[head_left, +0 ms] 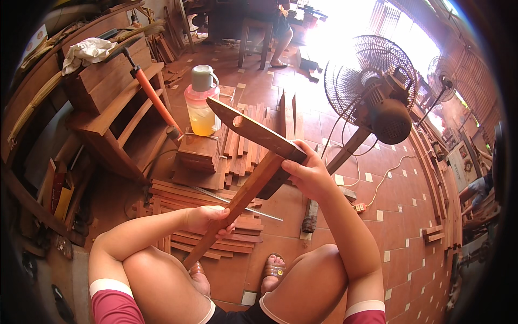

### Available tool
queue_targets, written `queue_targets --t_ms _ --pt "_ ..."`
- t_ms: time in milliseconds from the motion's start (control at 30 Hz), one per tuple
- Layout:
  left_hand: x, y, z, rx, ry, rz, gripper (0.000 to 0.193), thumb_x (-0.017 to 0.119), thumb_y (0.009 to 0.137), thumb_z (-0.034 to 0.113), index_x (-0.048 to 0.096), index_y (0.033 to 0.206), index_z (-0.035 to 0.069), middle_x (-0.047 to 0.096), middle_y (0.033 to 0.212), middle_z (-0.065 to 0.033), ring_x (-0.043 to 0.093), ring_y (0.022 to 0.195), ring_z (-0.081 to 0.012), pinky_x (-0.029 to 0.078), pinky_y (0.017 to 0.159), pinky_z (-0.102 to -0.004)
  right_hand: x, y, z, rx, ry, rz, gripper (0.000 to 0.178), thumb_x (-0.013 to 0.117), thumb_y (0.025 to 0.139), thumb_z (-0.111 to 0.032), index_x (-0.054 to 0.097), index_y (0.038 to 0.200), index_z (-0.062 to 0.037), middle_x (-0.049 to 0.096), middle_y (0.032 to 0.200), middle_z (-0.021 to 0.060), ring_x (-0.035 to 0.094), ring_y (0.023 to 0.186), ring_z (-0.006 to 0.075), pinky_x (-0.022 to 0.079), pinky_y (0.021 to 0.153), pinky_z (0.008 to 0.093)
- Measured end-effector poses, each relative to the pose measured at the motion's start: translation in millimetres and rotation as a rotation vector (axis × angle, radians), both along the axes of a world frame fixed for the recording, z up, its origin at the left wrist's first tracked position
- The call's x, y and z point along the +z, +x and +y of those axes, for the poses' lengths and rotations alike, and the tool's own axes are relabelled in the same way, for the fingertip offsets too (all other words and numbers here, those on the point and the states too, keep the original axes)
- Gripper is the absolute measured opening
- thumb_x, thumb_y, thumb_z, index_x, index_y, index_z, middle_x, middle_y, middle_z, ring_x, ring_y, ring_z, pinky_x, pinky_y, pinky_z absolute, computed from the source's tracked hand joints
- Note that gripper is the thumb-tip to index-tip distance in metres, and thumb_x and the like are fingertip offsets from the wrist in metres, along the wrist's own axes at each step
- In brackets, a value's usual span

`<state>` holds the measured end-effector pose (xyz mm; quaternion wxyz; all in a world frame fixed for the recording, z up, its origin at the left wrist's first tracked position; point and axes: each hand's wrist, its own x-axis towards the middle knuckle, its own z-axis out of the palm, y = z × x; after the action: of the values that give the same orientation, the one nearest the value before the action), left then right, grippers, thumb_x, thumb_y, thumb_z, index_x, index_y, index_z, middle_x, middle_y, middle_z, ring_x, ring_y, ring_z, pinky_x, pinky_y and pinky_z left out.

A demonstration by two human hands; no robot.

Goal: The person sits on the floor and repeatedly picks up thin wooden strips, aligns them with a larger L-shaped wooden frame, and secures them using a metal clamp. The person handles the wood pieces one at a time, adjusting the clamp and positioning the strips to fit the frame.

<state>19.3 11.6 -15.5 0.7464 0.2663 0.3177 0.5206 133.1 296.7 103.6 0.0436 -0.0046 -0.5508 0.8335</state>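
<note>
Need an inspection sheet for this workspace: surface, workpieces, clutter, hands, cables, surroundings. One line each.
Surface: tiled floor with small pale insets; wood strips stacked on it.
Job's things: wooden bar, its upper end at an L-shaped wooden piece with a hole.
Clutter: metal ruler across the wood strips; jug of yellow liquid on a wooden block, grey cup on top.
Hands: left hand grips the wooden bar; right hand grips the L-shaped wooden piece.
Cables: white cord runs over the floor to a socket strip.
Surroundings: pedestal fan ahead right; another person's leg farther off.
</note>
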Motion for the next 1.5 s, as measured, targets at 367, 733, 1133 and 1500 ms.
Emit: queue_targets --t_ms 367,733,1133,1500 --pt "1 1 1 0.010 -0.010 0.011 0.052 0.051 0.098 0.056 0.057 0.101 0.004 0.054 0.084 -0.0052 0.051 0.077 -0.0175 0.044 0.075 -0.0337 -1 0 3 -0.039 0.093 -0.015 0.043 0.080 0.084 -0.012 0.055 0.120 -0.0086 0.061 0.103 -0.0015 0.061 0.091 0.0077 0.051 0.077 0.0241" --pt "15 5 1 0.080 -0.046 -0.007 0.046 0.055 0.099 0.052 0.058 0.099 0.006 0.056 0.085 -0.0035 0.052 0.078 -0.0151 0.045 0.070 -0.0308 -1 0 5 -0.055 0.103 -0.007 0.041 0.079 0.086 -0.012 0.055 0.119 -0.0081 0.062 0.105 0.0001 0.063 0.093 0.0094 0.054 0.078 0.0265" --pt "11 -2 6 0.328 -0.104 0.559 0.053 0.049 0.100 0.060 0.055 0.092 0.008 0.052 0.076 -0.0022 0.051 0.071 -0.0132 0.044 0.066 -0.0295 -4 -6 4 -0.323 0.087 -0.013 0.040 0.075 0.089 -0.010 0.055 0.122 -0.0036 0.068 0.107 0.0047 0.066 0.096 0.0136 0.057 0.083 0.0299" --pt "9 -4 10 0.495 -0.243 1.143 0.055 0.048 0.102 0.057 0.054 0.090 0.004 0.054 0.070 -0.0043 0.051 0.065 -0.0148 0.045 0.061 -0.0341 -12 -7 25 -0.277 0.154 -0.002 0.044 0.076 0.087 -0.009 0.055 0.125 0.0003 0.068 0.104 0.0072 0.068 0.095 0.0143 0.055 0.080 0.0276"
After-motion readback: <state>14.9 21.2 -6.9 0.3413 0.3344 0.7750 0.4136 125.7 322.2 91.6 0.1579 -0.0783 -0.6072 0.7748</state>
